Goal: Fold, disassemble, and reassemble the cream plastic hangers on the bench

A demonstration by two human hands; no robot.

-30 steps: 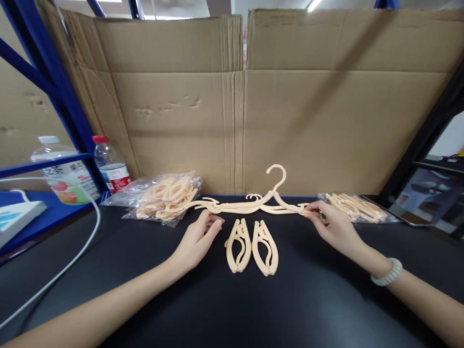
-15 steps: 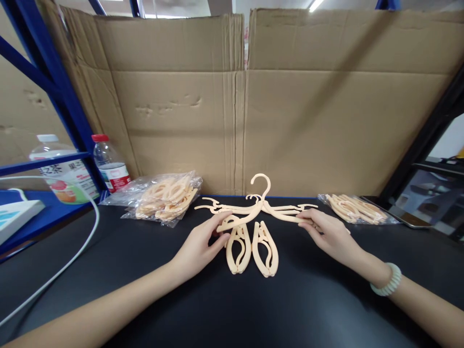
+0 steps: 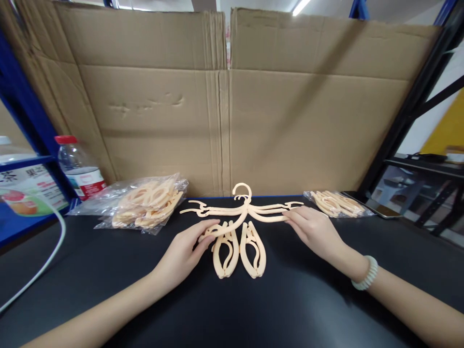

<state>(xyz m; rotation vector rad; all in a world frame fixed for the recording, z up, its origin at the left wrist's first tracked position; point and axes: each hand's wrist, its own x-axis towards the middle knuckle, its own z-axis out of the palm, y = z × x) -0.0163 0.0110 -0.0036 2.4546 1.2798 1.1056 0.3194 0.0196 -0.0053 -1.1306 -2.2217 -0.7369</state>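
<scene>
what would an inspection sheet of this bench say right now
surface: black table, hangers lie on it
job's things: hanger, one arm swung down; two folded hangers in front of it
clutter: left bag and right bag of hangers; bottle
grippers: left hand fingers on the lowered arm; right hand pinches the right arm
cables: white cable at far left
surroundings: cardboard behind; blue rack left

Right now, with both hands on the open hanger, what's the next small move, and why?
Probably fold the right side in. The left hand holds one arm of the open hanger angled down toward the two folded hangers, while the side under the right hand lies straight out. Swinging it in and down would likely match the folded ones.
</scene>
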